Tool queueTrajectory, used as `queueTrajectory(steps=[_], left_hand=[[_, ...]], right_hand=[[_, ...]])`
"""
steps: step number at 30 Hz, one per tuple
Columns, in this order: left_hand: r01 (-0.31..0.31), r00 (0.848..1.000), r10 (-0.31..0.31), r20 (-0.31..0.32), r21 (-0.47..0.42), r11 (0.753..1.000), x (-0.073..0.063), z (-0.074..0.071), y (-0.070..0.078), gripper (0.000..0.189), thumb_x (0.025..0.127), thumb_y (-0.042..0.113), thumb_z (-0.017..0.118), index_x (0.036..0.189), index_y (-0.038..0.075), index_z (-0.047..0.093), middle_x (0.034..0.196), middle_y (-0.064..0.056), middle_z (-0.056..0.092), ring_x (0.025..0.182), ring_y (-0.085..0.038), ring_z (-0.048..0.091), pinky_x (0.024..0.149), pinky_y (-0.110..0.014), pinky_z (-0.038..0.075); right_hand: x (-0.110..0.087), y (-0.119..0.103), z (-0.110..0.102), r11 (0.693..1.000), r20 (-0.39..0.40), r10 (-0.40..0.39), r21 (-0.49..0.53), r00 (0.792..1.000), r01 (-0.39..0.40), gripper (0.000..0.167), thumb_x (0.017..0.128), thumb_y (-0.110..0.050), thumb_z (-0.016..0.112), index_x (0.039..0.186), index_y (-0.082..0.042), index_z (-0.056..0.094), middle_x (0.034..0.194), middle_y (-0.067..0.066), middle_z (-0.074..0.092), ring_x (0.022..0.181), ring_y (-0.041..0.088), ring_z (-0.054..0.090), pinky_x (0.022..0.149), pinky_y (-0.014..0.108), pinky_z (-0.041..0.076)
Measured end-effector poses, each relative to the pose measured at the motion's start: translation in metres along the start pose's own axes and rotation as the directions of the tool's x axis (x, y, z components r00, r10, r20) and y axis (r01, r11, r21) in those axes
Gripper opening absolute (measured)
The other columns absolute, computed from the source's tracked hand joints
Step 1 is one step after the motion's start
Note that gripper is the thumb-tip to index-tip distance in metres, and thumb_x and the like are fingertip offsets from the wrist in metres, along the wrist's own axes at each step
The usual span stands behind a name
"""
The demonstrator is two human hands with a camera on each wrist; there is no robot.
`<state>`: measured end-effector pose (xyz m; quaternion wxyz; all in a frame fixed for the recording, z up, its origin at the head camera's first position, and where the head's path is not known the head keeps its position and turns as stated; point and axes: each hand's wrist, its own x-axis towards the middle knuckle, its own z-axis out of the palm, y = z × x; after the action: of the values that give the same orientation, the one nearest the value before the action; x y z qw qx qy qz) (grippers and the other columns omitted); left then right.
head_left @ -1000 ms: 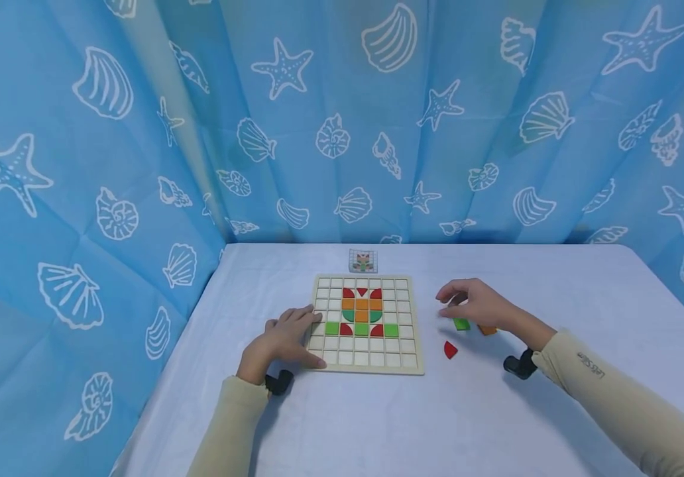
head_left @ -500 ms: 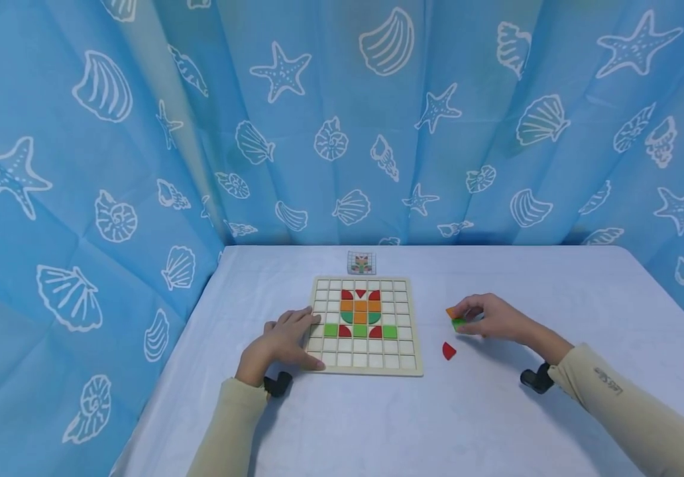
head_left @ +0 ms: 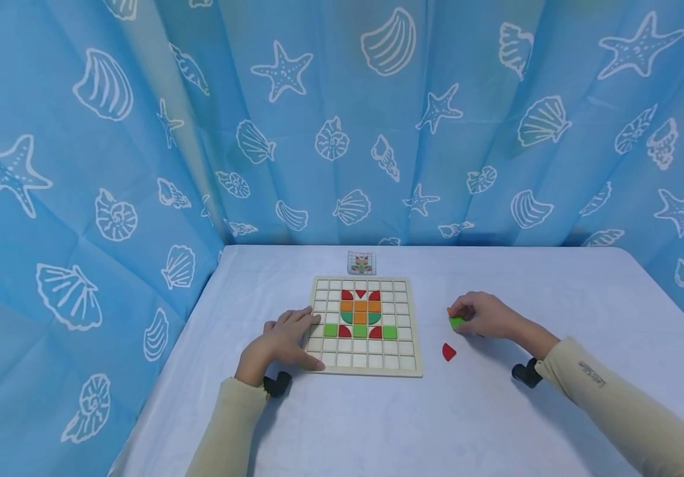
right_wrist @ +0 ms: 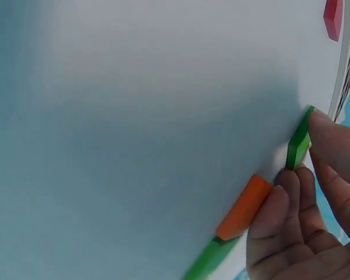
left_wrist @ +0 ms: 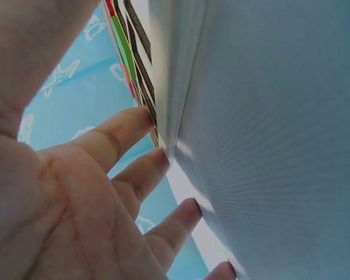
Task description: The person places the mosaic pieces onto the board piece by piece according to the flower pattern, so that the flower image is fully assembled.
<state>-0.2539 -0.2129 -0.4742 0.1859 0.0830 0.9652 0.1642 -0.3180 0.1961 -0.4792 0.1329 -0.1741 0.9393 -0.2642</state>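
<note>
A wooden grid board (head_left: 346, 370) lies on the white cloth, with red, orange and green pieces forming a flower pattern in its cells. My left hand (head_left: 282, 341) rests at its left edge, fingers spread; in the left wrist view, fingertips (left_wrist: 157, 157) touch the frame's side. To the right of the board, my right hand (head_left: 488, 317) pinches a green tile (right_wrist: 299, 140) between thumb and fingers. An orange tile (right_wrist: 245, 207) lies against its outer fingers, with another green piece (right_wrist: 213, 256) beside that. The hand largely covers these pieces in the head view.
A red quarter-round piece (head_left: 449, 352) lies between the board and the right hand. Behind the board is a small pattern card (head_left: 362, 263). A blue curtain (head_left: 330, 185) with white shells stands along the back and left sides of the table (head_left: 413, 424).
My right hand has come down from above the loose pieces and now pinches a green tile, with orange showing at its fingertips. My left hand stays at the board's edge.
</note>
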Motion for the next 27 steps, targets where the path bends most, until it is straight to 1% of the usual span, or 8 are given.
queueTrajectory(steps=[4,9,14,18,23,27], left_hand=[[-0.006,1.000,0.006,-0.004,-0.002,1.000,-0.0011,-0.0006,0.0003,0.098,0.070,0.055,0.084,0.152,0.024,0.039,0.164,-0.003,0.027,0.149,-0.033,0.022,0.114,-0.064,0.023],[-0.004,1.000,0.004,-0.009,-0.007,1.000,-0.0013,-0.0007,0.0006,0.098,0.069,0.054,0.084,0.151,0.024,0.040,0.164,-0.003,0.027,0.149,-0.033,0.022,0.114,-0.064,0.024],[0.006,1.000,-0.006,-0.006,-0.007,1.000,-0.0014,-0.0010,0.0016,0.098,0.070,0.055,0.084,0.152,0.025,0.039,0.164,-0.002,0.027,0.150,-0.033,0.021,0.115,-0.064,0.022],[0.007,1.000,-0.007,-0.007,-0.004,1.000,-0.0010,-0.0015,0.0025,0.099,0.070,0.055,0.084,0.152,0.024,0.038,0.164,-0.003,0.027,0.150,-0.033,0.021,0.115,-0.064,0.022],[0.014,1.000,-0.014,-0.009,-0.013,1.000,-0.0014,-0.0005,0.0027,0.098,0.070,0.053,0.085,0.152,0.024,0.039,0.164,-0.003,0.027,0.149,-0.032,0.022,0.115,-0.064,0.022],[0.008,1.000,-0.009,-0.008,-0.011,1.000,-0.0012,0.0005,0.0019,0.099,0.070,0.053,0.085,0.152,0.024,0.039,0.164,-0.003,0.027,0.150,-0.033,0.021,0.115,-0.065,0.022]], right_hand=[[0.0042,-0.0013,0.0021,0.999,-0.003,0.005,-0.043,1.000,-0.005,0.025,0.080,-0.009,0.080,0.104,-0.009,0.070,0.099,0.004,0.067,0.091,0.018,0.063,0.087,0.040,0.057],[0.0072,-0.0025,0.0026,0.997,-0.014,0.001,-0.075,1.000,-0.002,0.023,0.080,-0.011,0.080,0.102,-0.010,0.071,0.100,0.005,0.064,0.093,0.020,0.062,0.087,0.042,0.056],[0.0071,-0.0003,0.0019,0.998,-0.025,0.005,-0.069,1.000,-0.007,0.025,0.079,-0.014,0.082,0.103,-0.011,0.073,0.103,0.006,0.062,0.095,0.020,0.059,0.085,0.040,0.057],[0.0034,-0.0006,0.0004,0.999,-0.045,-0.013,-0.046,0.999,0.011,0.029,0.078,-0.014,0.083,0.104,-0.011,0.073,0.104,0.006,0.062,0.094,0.020,0.059,0.085,0.040,0.057],[0.0001,-0.0006,0.0022,0.998,-0.034,-0.032,-0.058,0.999,0.030,0.030,0.078,-0.015,0.083,0.105,-0.010,0.072,0.101,0.005,0.064,0.091,0.019,0.057,0.086,0.041,0.055],[0.0008,0.0001,0.0039,0.997,-0.034,-0.022,-0.073,0.999,0.020,0.028,0.078,-0.015,0.083,0.104,-0.010,0.072,0.099,0.003,0.065,0.090,0.018,0.057,0.088,0.043,0.055]])
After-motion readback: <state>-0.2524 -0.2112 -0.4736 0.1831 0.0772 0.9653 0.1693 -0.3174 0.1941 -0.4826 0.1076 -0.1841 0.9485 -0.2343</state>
